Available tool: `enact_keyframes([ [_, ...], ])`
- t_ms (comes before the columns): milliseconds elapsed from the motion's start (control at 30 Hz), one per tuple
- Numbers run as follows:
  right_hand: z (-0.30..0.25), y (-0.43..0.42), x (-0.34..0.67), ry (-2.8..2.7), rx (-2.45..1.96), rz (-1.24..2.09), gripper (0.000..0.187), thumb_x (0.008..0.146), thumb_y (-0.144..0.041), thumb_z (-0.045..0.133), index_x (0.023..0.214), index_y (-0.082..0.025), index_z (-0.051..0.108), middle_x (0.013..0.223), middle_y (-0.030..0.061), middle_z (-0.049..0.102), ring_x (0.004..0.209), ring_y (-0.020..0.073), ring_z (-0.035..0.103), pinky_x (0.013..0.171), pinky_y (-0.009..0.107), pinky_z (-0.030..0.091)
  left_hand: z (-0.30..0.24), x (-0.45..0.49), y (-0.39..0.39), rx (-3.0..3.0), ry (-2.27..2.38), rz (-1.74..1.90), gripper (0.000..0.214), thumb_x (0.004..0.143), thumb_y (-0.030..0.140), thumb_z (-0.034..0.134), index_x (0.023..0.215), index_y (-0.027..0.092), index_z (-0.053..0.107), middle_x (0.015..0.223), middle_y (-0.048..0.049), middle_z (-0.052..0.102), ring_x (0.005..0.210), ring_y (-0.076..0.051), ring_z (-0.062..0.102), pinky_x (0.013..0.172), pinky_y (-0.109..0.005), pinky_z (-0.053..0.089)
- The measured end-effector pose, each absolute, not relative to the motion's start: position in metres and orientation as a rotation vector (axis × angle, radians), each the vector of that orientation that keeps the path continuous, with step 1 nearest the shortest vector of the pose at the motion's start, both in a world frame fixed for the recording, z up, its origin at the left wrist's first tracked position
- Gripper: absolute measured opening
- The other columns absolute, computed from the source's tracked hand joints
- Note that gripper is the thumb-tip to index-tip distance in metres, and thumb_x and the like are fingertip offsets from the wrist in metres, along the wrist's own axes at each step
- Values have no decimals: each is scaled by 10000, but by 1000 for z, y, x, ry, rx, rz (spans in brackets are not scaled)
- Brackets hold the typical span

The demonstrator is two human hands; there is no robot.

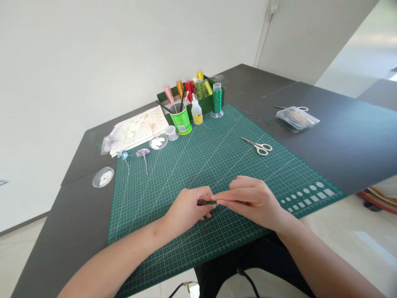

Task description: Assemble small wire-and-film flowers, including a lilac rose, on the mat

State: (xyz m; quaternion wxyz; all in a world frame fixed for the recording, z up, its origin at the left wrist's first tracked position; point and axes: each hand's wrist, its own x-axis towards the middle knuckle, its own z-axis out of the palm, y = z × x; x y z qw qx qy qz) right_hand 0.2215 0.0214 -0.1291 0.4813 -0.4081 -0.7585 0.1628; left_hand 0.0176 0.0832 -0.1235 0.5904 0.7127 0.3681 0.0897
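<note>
Over the mat [198, 161], we are pinching a green piece [209, 203] between our left hand [188, 206] and right hand [252, 199] fingertips.

From the middle of the cutting mat [192, 165], a teal thread spool [217, 98] is standing at twelve o'clock, a lime-green can [181, 123] at eleven; scissors [259, 147] are lying at two, a plastic box [297, 120] resting beyond.
</note>
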Motion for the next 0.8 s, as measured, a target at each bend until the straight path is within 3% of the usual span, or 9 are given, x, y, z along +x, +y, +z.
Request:
enact_keyframes([
  [267,-131,23,221,-1715,-1191,528,254,1007,-325,640,902,-213,843,536,-39,627,497,95,504,590,300,360,-126,14,78,1850,812,198,82,907,176,684,921,210,758,809,43,741,631,-88,681,633,-187,519],
  [600,-126,22,220,-1629,-1154,719,195,952,-297,695,865,-225,854,553,-20,695,518,113,565,596,297,422,-123,16,77,1892,823,165,98,890,167,715,912,205,802,689,41,741,597,-107,661,570,-194,450],
  [800,-130,25,219,-1309,-1389,976,182,870,-355,723,879,-240,865,862,51,837,742,222,760,635,312,567,-123,13,79,2146,761,243,139,905,145,719,955,243,804,770,65,781,604,-93,674,579,-194,438],
])
